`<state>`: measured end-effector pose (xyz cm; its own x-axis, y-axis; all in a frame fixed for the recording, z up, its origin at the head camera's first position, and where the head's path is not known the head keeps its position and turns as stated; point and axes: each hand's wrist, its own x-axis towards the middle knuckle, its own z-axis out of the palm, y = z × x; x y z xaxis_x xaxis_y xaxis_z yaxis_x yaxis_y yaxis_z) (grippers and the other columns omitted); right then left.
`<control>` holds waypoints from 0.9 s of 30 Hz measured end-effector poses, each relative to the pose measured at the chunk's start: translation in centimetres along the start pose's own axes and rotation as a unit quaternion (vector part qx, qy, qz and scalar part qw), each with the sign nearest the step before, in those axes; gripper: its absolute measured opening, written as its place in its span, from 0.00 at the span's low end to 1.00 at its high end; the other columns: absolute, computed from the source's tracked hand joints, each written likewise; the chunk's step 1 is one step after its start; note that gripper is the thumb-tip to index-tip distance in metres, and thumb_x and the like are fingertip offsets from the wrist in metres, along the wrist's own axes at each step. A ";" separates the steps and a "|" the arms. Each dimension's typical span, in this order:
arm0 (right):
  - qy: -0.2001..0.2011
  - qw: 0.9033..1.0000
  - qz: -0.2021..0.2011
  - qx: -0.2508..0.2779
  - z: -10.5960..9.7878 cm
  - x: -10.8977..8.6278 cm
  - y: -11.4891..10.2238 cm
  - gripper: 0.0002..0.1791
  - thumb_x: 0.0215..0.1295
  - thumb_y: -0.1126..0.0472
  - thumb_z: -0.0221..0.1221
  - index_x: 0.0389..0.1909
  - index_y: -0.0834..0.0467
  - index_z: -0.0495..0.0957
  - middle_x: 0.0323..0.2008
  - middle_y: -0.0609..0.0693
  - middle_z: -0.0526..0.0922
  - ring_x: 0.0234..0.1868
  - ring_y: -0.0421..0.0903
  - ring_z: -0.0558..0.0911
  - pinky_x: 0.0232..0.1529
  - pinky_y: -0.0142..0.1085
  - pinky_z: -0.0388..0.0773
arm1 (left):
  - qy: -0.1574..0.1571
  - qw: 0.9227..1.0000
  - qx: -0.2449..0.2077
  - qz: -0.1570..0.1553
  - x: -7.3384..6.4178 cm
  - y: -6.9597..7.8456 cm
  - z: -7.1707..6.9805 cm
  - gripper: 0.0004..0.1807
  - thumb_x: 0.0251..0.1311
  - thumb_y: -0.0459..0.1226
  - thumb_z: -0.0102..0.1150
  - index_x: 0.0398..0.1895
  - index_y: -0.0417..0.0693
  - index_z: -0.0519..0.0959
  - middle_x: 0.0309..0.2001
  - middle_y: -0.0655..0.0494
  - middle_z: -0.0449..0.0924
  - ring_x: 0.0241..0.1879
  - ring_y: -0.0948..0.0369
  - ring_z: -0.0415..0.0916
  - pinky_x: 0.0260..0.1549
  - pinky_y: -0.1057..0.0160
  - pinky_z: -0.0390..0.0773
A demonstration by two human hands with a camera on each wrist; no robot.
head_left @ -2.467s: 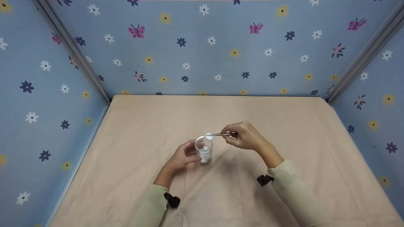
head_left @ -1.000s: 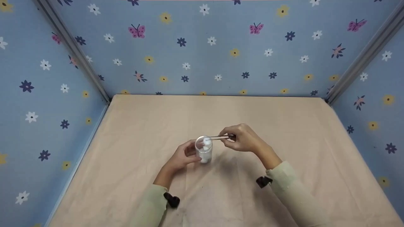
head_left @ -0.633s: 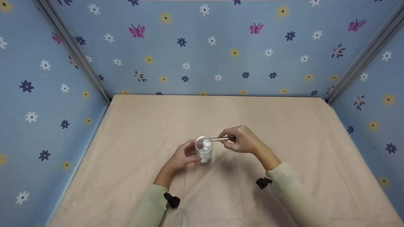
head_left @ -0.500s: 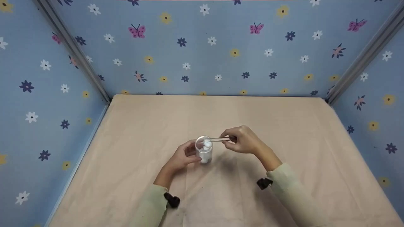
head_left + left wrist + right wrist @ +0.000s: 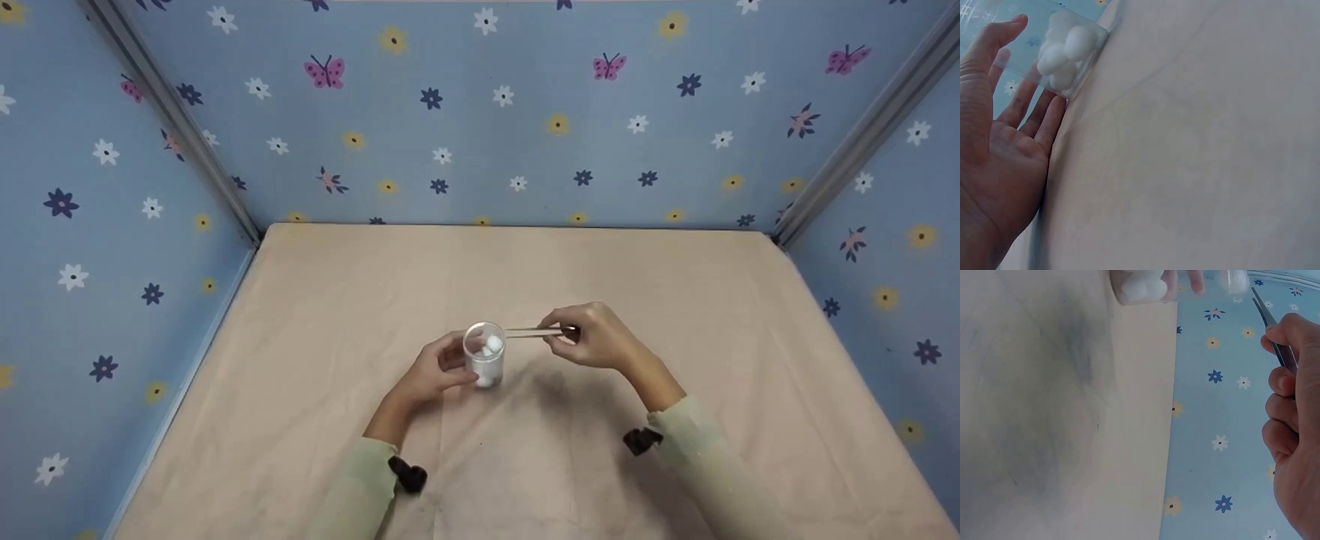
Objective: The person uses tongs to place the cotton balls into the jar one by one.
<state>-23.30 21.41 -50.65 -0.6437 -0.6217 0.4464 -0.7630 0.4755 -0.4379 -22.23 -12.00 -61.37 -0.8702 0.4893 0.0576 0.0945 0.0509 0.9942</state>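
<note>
A small clear cup [image 5: 484,358] stands on the tan table cover [image 5: 525,465], with several white cotton balls [image 5: 492,345] inside it. My left hand [image 5: 456,366] holds the cup from the left, thumb and fingers around its wall. In the left wrist view the cup [image 5: 1072,62] and its cotton balls [image 5: 1067,48] sit at my left hand's fingertips [image 5: 1044,107]. My right hand [image 5: 561,339] pinches metal tweezers [image 5: 531,331], which point left just to the right of the cup rim. The tweezers' prongs [image 5: 1268,316] are slightly apart with nothing between them.
Blue floral walls [image 5: 480,112] close in the table at the back and on both sides, with metal corner posts [image 5: 172,120]. The tan cover shows creases but carries nothing else. A black wrist strap [image 5: 409,475] sits on each pale green sleeve.
The tweezers carried a cotton ball down into the cup and left it there. My right hand has since drawn the empty tweezers back to the right. My left hand has stayed on the cup.
</note>
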 end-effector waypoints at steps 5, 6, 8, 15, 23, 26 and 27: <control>0.004 1.000 0.007 -0.004 -0.5 -0.5 0.2 0.07 0.68 0.68 0.72 0.44 0.58 0.92 0.21 0.50 0.83 0.23 0.30 0.66 0.26 0.29 0.67 | -0.002 1.000 0.003 0.005 -0.1 0.1 0.0 0.40 0.68 0.25 0.73 0.81 0.29 0.68 0.76 0.26 0.76 0.78 0.37 0.76 0.80 0.53 0.78; 0.005 1.000 0.007 -0.005 -0.6 -0.6 0.2 0.07 0.68 0.68 0.72 0.44 0.58 0.92 0.21 0.50 0.83 0.23 0.30 0.66 0.26 0.29 0.67 | -0.002 1.000 0.001 0.005 -0.1 0.2 0.0 0.40 0.68 0.25 0.73 0.81 0.29 0.68 0.77 0.26 0.76 0.78 0.37 0.76 0.80 0.52 0.78; 0.008 1.000 0.008 -0.006 -0.9 -0.9 0.4 0.07 0.67 0.68 0.72 0.44 0.59 0.92 0.20 0.50 0.83 0.23 0.29 0.65 0.26 0.29 0.66 | -0.005 1.000 -0.002 0.007 -0.1 0.4 0.0 0.40 0.68 0.25 0.74 0.81 0.29 0.68 0.77 0.26 0.76 0.78 0.35 0.75 0.80 0.50 0.78; 0.020 1.000 0.012 -0.006 -1.6 -2.2 1.1 0.07 0.67 0.69 0.72 0.43 0.59 0.93 0.19 0.50 0.82 0.23 0.28 0.64 0.26 0.29 0.66 | -0.006 1.000 -0.009 0.003 -0.1 0.5 0.1 0.41 0.67 0.25 0.74 0.81 0.30 0.68 0.76 0.27 0.76 0.77 0.38 0.77 0.76 0.61 0.79; 0.043 0.998 0.036 -0.010 -1.9 -3.1 1.9 0.09 0.65 0.71 0.72 0.44 0.59 0.92 0.21 0.49 0.83 0.23 0.30 0.65 0.27 0.30 0.66 | -0.003 1.000 -0.012 0.005 -0.1 0.4 0.1 0.41 0.66 0.23 0.73 0.81 0.30 0.69 0.77 0.28 0.76 0.75 0.51 0.79 0.73 0.68 0.79; 0.053 0.998 0.041 -0.008 -1.9 -3.3 2.1 0.09 0.65 0.72 0.72 0.44 0.60 0.92 0.25 0.50 0.87 0.21 0.35 0.70 0.27 0.28 0.68 | -0.002 1.000 -0.011 0.005 -0.1 0.4 0.1 0.41 0.66 0.23 0.73 0.81 0.30 0.69 0.77 0.27 0.76 0.75 0.48 0.79 0.72 0.68 0.79; 0.056 0.998 0.042 -0.008 -1.8 -3.4 2.2 0.09 0.64 0.72 0.72 0.44 0.60 0.92 0.26 0.51 0.89 0.21 0.38 0.73 0.27 0.28 0.69 | -0.002 1.000 -0.011 0.005 -0.1 0.4 0.1 0.41 0.65 0.23 0.73 0.81 0.30 0.69 0.77 0.27 0.76 0.75 0.47 0.79 0.72 0.69 0.79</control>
<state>-22.91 25.72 -51.74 -0.7070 -0.5068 0.4933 -0.7067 0.5335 -0.4647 -22.07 -11.97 -61.02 -0.8675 0.4928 0.0670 0.0926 0.0276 0.9953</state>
